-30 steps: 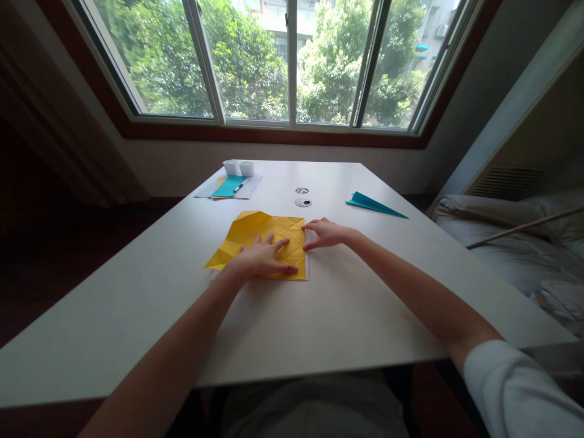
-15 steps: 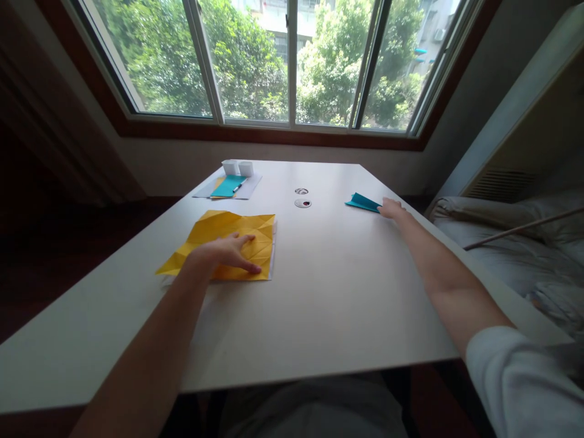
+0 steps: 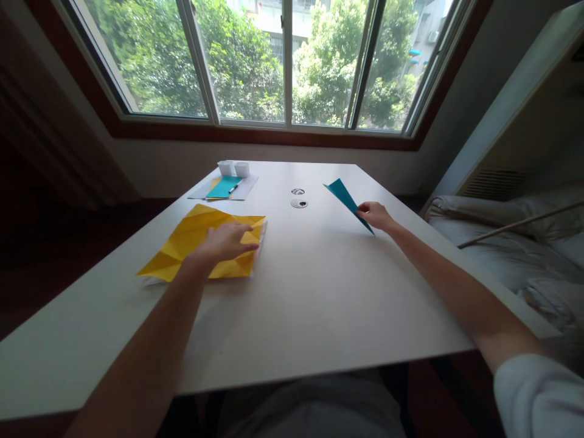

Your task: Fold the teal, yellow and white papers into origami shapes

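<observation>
In the head view, my left hand (image 3: 224,241) rests on a creased sheet of yellow paper (image 3: 188,231) at the table's left. Its thumb and fingers are apart and reach toward the sheet's right edge. White paper (image 3: 263,230) shows beneath the yellow sheet's edges. My right hand (image 3: 375,214) is closed on a folded teal paper (image 3: 344,196), pinching it by its right side. The teal piece is long, pointed and tilted above the tabletop, its lower tip close to the surface. Some of the right fingertips are hidden behind it.
Toward the back left of the white table (image 3: 310,292) lie flat teal paper (image 3: 223,187), a pen (image 3: 235,187) and a pale sheet (image 3: 249,188). Two white containers (image 3: 241,169) stand behind them. Two round marks or discs (image 3: 299,204) are near the middle. A covered couch (image 3: 474,231) stands at right.
The teal paper has been lifted and turned, moving left and nearer in my right hand. My left hand's thumb and fingers have drawn closer together, and the yellow sheet has shifted left.
</observation>
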A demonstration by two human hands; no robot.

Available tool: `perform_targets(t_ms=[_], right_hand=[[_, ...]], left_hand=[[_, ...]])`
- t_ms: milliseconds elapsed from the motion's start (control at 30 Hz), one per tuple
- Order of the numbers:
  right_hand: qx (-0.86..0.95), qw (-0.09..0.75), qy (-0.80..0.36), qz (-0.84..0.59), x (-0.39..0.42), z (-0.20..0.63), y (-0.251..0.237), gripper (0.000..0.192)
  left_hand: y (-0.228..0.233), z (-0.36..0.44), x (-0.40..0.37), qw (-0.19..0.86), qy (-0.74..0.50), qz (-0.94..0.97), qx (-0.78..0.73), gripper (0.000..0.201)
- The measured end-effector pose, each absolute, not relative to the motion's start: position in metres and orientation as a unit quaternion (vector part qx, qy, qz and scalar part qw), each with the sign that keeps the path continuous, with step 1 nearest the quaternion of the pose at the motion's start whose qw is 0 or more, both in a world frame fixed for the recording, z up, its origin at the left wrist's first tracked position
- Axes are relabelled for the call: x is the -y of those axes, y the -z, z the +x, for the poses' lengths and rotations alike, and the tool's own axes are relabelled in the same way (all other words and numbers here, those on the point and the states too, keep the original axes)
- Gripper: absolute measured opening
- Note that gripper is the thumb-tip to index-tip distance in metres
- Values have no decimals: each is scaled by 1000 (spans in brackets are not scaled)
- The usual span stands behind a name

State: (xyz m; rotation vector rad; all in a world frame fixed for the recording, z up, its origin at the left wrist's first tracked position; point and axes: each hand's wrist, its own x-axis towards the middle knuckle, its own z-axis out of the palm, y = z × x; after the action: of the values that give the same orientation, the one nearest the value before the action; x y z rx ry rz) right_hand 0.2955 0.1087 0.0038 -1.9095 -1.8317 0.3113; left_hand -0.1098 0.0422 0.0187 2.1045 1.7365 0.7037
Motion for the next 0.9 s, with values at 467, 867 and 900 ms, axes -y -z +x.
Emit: perform_targets(t_ms=[467, 867, 900], right_hand=[[458, 473, -676, -330, 3, 195, 10, 21], [459, 486, -624, -405, 13, 189, 12, 27], [446, 489, -624, -415, 12, 188, 13, 27]], left_hand=[[-1, 12, 17, 547, -344, 677, -353, 36], [-5, 2, 10, 258, -393, 734, -490, 27], [-6, 2, 11, 245, -395, 735, -494, 26]])
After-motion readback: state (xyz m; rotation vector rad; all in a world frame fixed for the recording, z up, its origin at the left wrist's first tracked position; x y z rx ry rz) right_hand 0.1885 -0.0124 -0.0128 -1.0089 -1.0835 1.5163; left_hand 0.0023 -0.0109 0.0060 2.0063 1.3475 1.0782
